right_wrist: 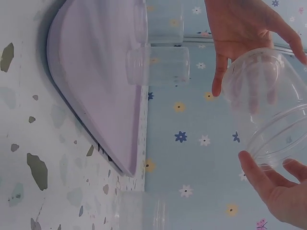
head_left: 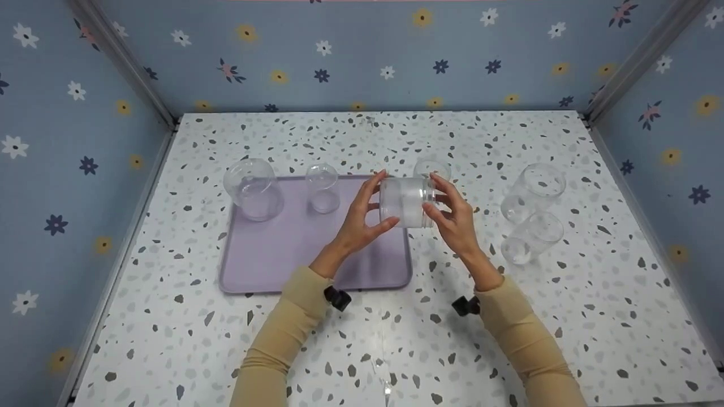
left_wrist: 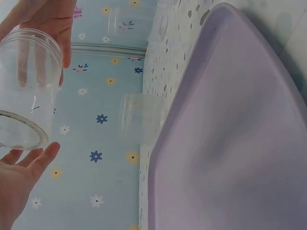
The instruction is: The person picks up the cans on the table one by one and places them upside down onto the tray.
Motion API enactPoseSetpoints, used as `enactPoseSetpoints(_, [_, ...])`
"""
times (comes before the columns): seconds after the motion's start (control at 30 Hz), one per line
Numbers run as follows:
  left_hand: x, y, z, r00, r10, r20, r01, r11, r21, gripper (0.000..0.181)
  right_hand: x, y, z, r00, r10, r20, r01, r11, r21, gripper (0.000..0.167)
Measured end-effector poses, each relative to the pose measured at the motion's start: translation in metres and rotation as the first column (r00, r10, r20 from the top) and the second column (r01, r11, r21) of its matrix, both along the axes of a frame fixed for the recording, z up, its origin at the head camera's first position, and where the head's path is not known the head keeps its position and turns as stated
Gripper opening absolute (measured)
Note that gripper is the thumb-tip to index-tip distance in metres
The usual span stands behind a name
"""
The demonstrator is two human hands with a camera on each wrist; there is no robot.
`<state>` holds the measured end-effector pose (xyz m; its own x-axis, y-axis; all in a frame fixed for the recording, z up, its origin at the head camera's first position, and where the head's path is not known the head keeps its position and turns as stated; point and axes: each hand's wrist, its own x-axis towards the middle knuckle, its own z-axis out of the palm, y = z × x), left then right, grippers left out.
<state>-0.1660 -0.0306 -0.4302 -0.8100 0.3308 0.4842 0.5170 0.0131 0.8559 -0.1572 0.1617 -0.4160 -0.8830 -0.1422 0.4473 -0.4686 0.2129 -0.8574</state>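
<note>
Head view: fingers of left hand (head_left: 357, 221) and right hand (head_left: 458, 219) are grasping a sideways jar (head_left: 404, 202) by both ends, balancing it, I'm guessing, near the tray's (head_left: 277, 251) far-right corner.

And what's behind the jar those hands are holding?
Another clear jar stands there on the table. In the head view, the held jar and right hand hide that one's lower part.

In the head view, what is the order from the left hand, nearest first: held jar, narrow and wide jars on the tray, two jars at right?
1. Held jar: touching the left hand.
2. Narrow jar: on the tray, leftward.
3. Wide jar: farther left, tray corner.
4. Upper right jar and lower right jar: too close to call.
</note>
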Motion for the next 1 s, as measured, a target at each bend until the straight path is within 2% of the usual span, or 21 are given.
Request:
enactPoseSetpoints(0.23, [0.0, 0.0, -0.005, 0.999, -0.029, -0.035, 0.032, 0.997, 0.068, 0.072, 0.0, 0.001, -0.003, 1.0, 0.014, 0.025, -0.012, 0.999, -0.046, 0.045])
enactPoseSetpoints(0.53, [0.001, -0.002, -0.006, 0.999, -0.013, -0.033, 0.015, 0.998, 0.068, 0.071, 0.0, 0.002, -0.005, 0.998, 0.03, 0.063, -0.026, 0.998, -0.064, 0.043])
enactPoseSetpoints(0.77, [0.001, -0.002, -0.003, 0.998, -0.006, -0.059, 0.01, 0.998, 0.066, 0.07, -0.011, 0.011, -0.021, 0.978, 0.151, 0.142, -0.129, 0.979, -0.156, 0.044])
enactPoseSetpoints(0.87, [0.0, -0.003, -0.001, 0.997, 0.002, -0.083, 0.003, 0.999, 0.05, 0.07, -0.015, 0.014, -0.027, 0.971, 0.195, 0.138, -0.17, 0.97, -0.177, 0.048])
enactPoseSetpoints(1.0, [0.0, -0.003, 0.001, 0.995, 0.002, -0.099, 0.0, 1.0, 0.017, 0.07, -0.016, 0.017, -0.03, 0.97, 0.205, 0.128, -0.183, 0.969, -0.165, 0.053])
